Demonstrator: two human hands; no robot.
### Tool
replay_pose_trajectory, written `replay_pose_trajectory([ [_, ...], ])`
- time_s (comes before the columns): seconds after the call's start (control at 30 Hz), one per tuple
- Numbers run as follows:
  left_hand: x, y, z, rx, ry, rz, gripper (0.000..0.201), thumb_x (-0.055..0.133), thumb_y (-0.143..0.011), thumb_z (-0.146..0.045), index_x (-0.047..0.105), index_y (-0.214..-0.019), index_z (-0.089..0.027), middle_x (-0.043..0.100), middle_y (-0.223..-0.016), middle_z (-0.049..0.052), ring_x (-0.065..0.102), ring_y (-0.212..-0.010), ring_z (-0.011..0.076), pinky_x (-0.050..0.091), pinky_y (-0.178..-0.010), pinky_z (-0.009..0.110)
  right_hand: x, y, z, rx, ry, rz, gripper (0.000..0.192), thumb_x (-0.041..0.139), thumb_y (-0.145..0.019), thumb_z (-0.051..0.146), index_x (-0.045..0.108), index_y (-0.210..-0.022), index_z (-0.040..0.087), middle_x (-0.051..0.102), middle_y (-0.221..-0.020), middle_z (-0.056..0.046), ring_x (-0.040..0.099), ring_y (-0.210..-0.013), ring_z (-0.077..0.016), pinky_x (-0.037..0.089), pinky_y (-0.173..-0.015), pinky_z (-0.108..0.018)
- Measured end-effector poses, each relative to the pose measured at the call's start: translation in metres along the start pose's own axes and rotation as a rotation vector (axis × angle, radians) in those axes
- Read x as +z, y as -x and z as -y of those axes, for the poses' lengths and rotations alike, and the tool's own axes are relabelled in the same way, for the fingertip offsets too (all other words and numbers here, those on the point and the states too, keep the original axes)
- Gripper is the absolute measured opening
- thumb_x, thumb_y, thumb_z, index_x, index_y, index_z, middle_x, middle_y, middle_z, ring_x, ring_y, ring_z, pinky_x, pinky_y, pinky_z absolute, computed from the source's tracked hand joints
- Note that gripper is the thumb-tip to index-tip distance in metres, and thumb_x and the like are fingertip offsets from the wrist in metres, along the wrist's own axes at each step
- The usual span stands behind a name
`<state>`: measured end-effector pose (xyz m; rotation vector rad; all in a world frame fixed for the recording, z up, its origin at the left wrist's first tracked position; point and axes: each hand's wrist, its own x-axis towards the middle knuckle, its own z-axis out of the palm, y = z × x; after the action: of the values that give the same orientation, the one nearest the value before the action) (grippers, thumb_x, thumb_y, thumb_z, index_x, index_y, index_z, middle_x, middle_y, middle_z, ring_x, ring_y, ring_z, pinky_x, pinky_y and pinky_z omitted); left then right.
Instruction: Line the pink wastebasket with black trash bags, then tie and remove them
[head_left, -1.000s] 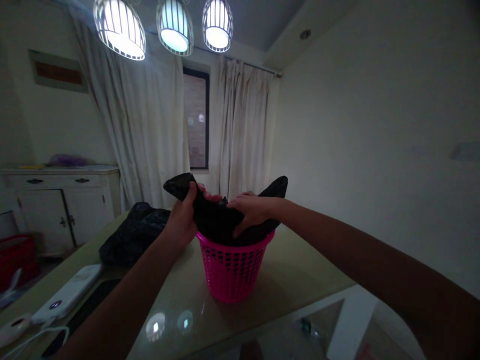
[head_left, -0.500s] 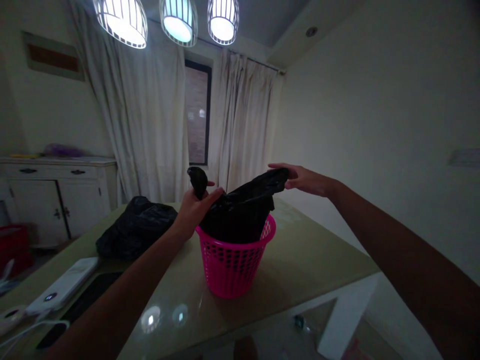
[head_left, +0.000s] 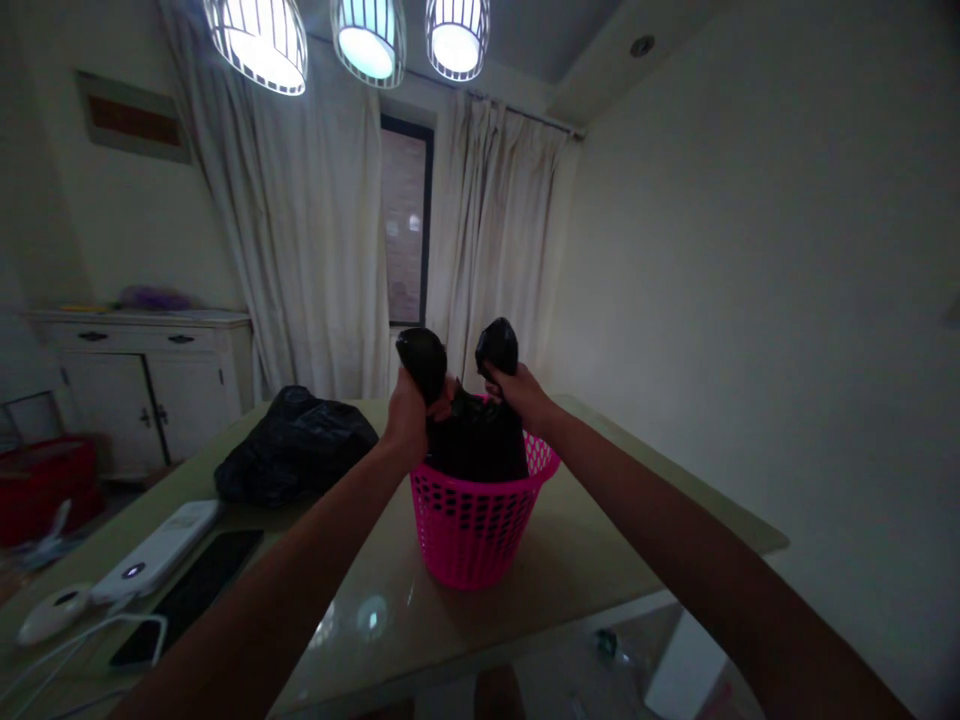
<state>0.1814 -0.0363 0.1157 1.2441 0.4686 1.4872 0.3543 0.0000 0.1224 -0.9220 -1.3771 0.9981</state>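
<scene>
A black plastic garbage bag (head_left: 480,440) hangs down inside a pink perforated basket (head_left: 472,530), its upper part gathered above the rim. My left hand (head_left: 412,415) is closed around one bunched end of the bag, which puffs out above the fist. Close by on the right, my right hand (head_left: 521,395) grips another bunched end, also sticking up over the fingers. Both hands are above the basket, a short gap between them. The bag hides the basket's inside.
On the table (head_left: 600,530), a crumpled black plastic heap (head_left: 296,445) lies left of the basket. Nearer on the left are a white device (head_left: 161,550), a black phone (head_left: 191,595), a round white object (head_left: 56,612) and a white cable. A white cabinet (head_left: 187,385) stands behind.
My right hand has moved left and inward, from holding the bag's edge stretched wide to gripping a bunched end. My left hand has shifted slightly right, still holding its end.
</scene>
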Motion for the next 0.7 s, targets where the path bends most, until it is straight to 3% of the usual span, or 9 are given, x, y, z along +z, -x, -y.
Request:
replay_pose_trajectory([
  [0.1, -0.007, 0.002, -0.005, -0.08, -0.104, 0.078, 0.055, 0.083, -0.081, -0.064, 0.064, -0.107, -0.02, 0.062, -0.057, -0.004, 0.033, -0.038, 0.0062, 0.023, -0.038, 0.02, 0.01, -0.011, -0.006, -0.165, 0.335, 0.041, 0.018, 0.075, -0.083, 0.034, 0.065, -0.082, 0.019, 0.059, -0.067, 0.002, 0.057, -0.067, -0.0156, 0.052, -0.067, -0.029],
  [0.17, -0.011, 0.002, -0.006, -0.156, -0.198, 0.148, 0.067, 0.093, -0.073, -0.059, 0.064, -0.12, -0.02, 0.068, -0.062, -0.001, 0.038, -0.036, 0.0073, 0.024, -0.036, 0.02, 0.014, -0.01, -0.003, -0.336, 0.48, 0.231, 0.013, 0.076, -0.075, 0.023, 0.07, -0.085, 0.018, 0.07, -0.084, -0.002, 0.065, -0.086, -0.0207, 0.056, -0.083, -0.033],
  [0.23, -0.014, 0.001, -0.006, -0.19, -0.297, 0.116, 0.065, 0.091, -0.074, -0.066, 0.067, -0.112, -0.019, 0.065, -0.057, -0.002, 0.04, -0.035, 0.0087, 0.025, -0.035, 0.02, 0.016, -0.003, 0.005, -0.406, 0.518, 0.402, 0.021, 0.078, -0.07, 0.02, 0.073, -0.09, 0.018, 0.075, -0.096, -0.005, 0.067, -0.1, -0.0244, 0.055, -0.097, -0.038],
  [0.33, -0.015, -0.002, -0.003, -0.128, -0.371, -0.072, 0.057, 0.08, -0.08, -0.074, 0.063, -0.085, -0.019, 0.053, -0.047, -0.005, 0.039, -0.035, 0.0094, 0.027, -0.034, 0.022, 0.018, 0.012, 0.017, -0.26, 0.368, 0.606, 0.029, 0.083, -0.076, 0.033, 0.073, -0.099, 0.018, 0.077, -0.101, -0.006, 0.07, -0.102, -0.024, 0.057, -0.099, -0.039],
  [0.4, -0.014, -0.003, -0.001, -0.053, -0.421, -0.12, 0.058, 0.074, -0.085, -0.076, 0.063, -0.082, -0.02, 0.051, -0.047, -0.005, 0.04, -0.035, 0.0104, 0.028, -0.035, 0.023, 0.019, 0.019, 0.02, -0.132, 0.252, 0.644, 0.038, 0.084, -0.082, 0.05, 0.072, -0.096, 0.017, 0.077, -0.096, -0.006, 0.071, -0.094, -0.0216, 0.059, -0.092, -0.036],
  [0.47, -0.012, -0.002, 0.0, 0.001, -0.528, -0.088, 0.057, 0.061, -0.095, -0.075, 0.069, -0.09, -0.019, 0.054, -0.047, -0.003, 0.045, -0.037, 0.0137, 0.031, -0.037, 0.024, 0.019, 0.021, 0.016, -0.067, 0.199, 0.54, 0.052, 0.077, -0.086, 0.068, 0.071, -0.083, 0.016, 0.075, -0.083, -0.006, 0.069, -0.079, -0.0189, 0.058, -0.079, -0.031],
  [0.53, -0.01, 0.002, 0.001, 0.063, -0.707, -0.052, 0.057, 0.044, -0.106, -0.066, 0.074, -0.102, -0.018, 0.058, -0.05, 0.0, 0.055, -0.043, 0.0181, 0.037, -0.043, 0.026, 0.02, 0.018, 0.008, -0.023, 0.158, 0.343, 0.058, 0.07, -0.088, 0.073, 0.069, -0.076, 0.016, 0.071, -0.072, -0.006, 0.064, -0.067, -0.0172, 0.054, -0.068, -0.03],
  [0.63, -0.013, 0.011, 0.0, 0.259, -1.123, -0.029, 0.04, 0.044, -0.11, -0.042, 0.076, -0.121, -0.022, 0.072, -0.066, 0.006, 0.072, -0.066, 0.0259, 0.048, -0.06, 0.031, 0.021, 0.009, -0.005, 0.047, 0.158, 0.056, 0.038, 0.081, -0.08, 0.053, 0.069, -0.083, 0.017, 0.069, -0.069, -0.003, 0.062, -0.064, -0.0175, 0.05, -0.062, -0.029],
  [0.7, -0.017, 0.016, -0.002, 0.41, -1.344, 0.033, 0.036, 0.054, -0.102, -0.024, 0.074, -0.131, -0.025, 0.08, -0.087, 0.01, 0.077, -0.082, 0.0299, 0.052, -0.072, 0.035, 0.021, 0.005, -0.009, -0.003, 0.24, -0.01, 0.028, 0.084, -0.07, 0.034, 0.068, -0.085, 0.017, 0.067, -0.069, 0.001, 0.06, -0.065, -0.0166, 0.046, -0.06, -0.027],
])
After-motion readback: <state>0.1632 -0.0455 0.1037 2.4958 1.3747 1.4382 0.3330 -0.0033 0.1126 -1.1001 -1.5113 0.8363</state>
